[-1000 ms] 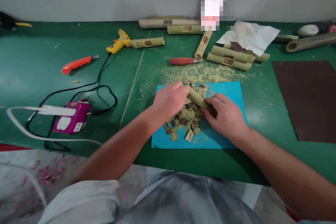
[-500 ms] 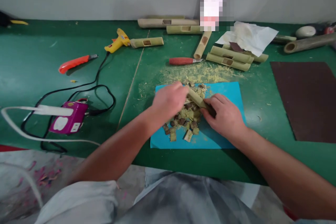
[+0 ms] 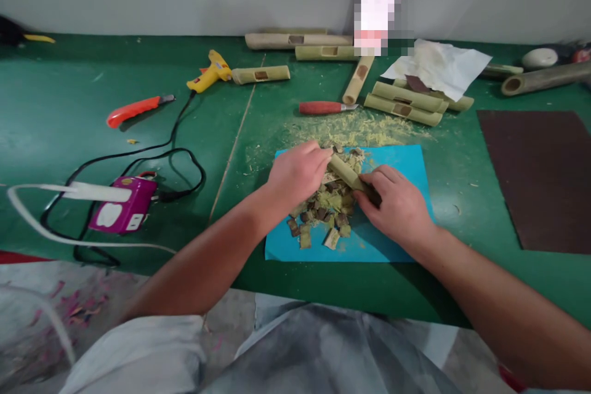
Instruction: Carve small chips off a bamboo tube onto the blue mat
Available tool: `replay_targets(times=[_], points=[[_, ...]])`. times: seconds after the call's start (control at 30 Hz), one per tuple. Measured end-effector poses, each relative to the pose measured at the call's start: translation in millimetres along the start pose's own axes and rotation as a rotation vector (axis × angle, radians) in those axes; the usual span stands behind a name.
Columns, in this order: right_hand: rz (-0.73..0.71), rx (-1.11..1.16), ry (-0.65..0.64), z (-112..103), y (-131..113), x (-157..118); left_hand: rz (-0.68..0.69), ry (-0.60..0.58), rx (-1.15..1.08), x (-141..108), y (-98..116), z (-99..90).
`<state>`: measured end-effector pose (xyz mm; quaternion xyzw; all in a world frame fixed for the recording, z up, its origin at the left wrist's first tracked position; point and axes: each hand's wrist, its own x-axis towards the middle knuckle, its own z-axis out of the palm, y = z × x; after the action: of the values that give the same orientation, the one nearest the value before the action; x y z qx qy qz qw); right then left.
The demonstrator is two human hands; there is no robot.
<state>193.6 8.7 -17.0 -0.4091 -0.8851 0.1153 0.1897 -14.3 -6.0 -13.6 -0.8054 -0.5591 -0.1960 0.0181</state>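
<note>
A short bamboo tube (image 3: 346, 171) lies slantwise between my hands, above a blue sheet (image 3: 392, 240). My right hand (image 3: 394, 200) grips its lower right end between thumb and fingers. At the upper left end, my left hand (image 3: 298, 172) is closed with its fingertips pinched against the tube; whether it also holds something small is hidden. Beneath the tube, a pile of brown and green bamboo chips (image 3: 330, 203) covers part of the sheet. A red-handled knife (image 3: 323, 108) lies beyond the sheet, among pale shavings (image 3: 360, 129).
Cut bamboo tubes (image 3: 406, 109) and crumpled white paper (image 3: 438, 64) lie at the back. At left are a yellow glue gun (image 3: 210, 72), an orange cutter (image 3: 133, 112), and a purple power socket (image 3: 124, 203) with cables. A dark brown sheet (image 3: 538, 178) lies at right.
My left hand's fingertips have shifted slightly at the tube's upper end. The tube and my right hand stay nearly in place, while the whole view has moved a little.
</note>
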Motion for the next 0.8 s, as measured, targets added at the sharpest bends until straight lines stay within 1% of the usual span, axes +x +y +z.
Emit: replay_targets(times=[0.03,0.13,0.27,0.37,0.4,0.5,0.63,0.73,0.8], points=[[-0.004,-0.008,0.001,0.2,0.2,-0.1,0.009,-0.001,-0.005,-0.1,0.2,0.2],[-0.014,-0.022,-0.003,0.6,0.6,-0.5,0.079,-0.055,-0.047,-0.1,1.3,0.5],[-0.014,-0.027,0.007,0.6,0.4,-0.5,-0.007,-0.038,-0.016,0.5,1.7,-0.5],[-0.022,-0.027,-0.004,0.3,0.2,-0.4,0.055,-0.091,-0.032,0.5,1.7,-1.3],[-0.022,-0.024,-0.004,0.2,0.2,-0.3,0.058,-0.081,-0.036,0.6,1.2,-1.6],[-0.020,-0.023,0.009,0.3,0.6,-0.3,-0.014,-0.006,-0.009,1.1,-1.3,-2.5],[-0.020,-0.021,0.005,0.9,1.1,-0.4,0.060,-0.069,-0.042,1.6,-3.0,-2.4],[-0.016,-0.012,0.021,1.3,1.1,-0.4,-0.018,0.002,-0.029,0.7,-2.1,-1.2],[-0.022,-0.013,0.025,1.4,1.1,-0.5,-0.009,-0.005,-0.012,-0.3,0.1,-0.1]])
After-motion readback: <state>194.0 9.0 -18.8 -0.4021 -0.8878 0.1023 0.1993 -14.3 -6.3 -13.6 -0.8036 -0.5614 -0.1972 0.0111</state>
